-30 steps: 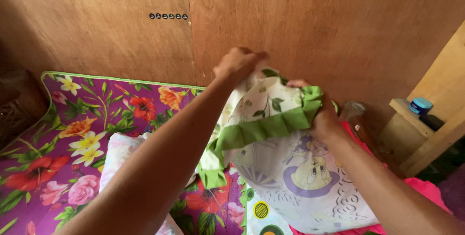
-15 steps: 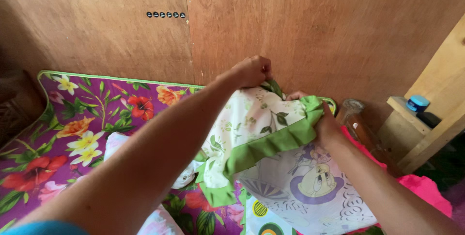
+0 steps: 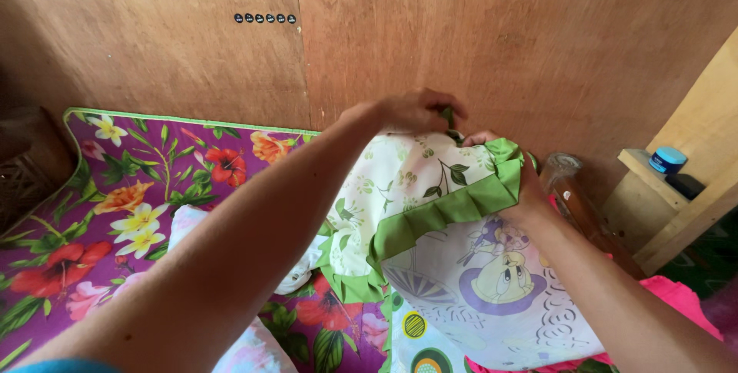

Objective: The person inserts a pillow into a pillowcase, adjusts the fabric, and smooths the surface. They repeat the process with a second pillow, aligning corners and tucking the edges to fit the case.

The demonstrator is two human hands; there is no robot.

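Work in hand: a floral pillowcase (image 3: 415, 181), white with green leaves and a green ruffle (image 3: 453, 211), is being drawn over a cartoon-printed pillow (image 3: 492, 296).
Left hand: the left hand (image 3: 411, 111) is closed in a pinch on the top edge of the pillowcase, raised in front of the plywood wall (image 3: 500, 42).
Right hand: the right hand (image 3: 507, 177) is mostly hidden behind the ruffle; its fingers seem to be curled on the same opening, though the exact grip cannot be told.
Where the pillow is: held up over the flowered purple mattress (image 3: 138, 188), its lower part resting near the front of the view.
Done: judging from the folds, only the upper end of the pillow is covered; the ruffle crosses it in a slanting line.
Left: most of the cartoon print is bare below the ruffle, so the case has most of its way to go, and its loose end hangs bunched at the left.
Nearby: a clear bottle (image 3: 573, 188) stands just right of the pillow; a small blue-lidded jar (image 3: 666, 159) sits on a wooden shelf (image 3: 684, 211).
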